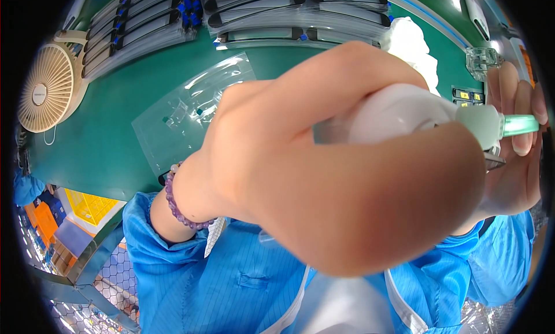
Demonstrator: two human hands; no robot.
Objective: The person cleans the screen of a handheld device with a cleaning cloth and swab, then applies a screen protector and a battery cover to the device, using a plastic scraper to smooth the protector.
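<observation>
Two bare hands at a white, rounded device (pixel 399 111) with a pale green tip (pixel 520 125), above a green table (pixel 115 152).

The left hand (pixel 248 143) has its fingers wrapped around the device; the right hand (pixel 511 178) is at the tip, fingers partly curled, whether gripping I cannot tell. Left of the device lies a clear plastic bag (pixel 188 111); farther left, a cream fan (pixel 49 88).
</observation>
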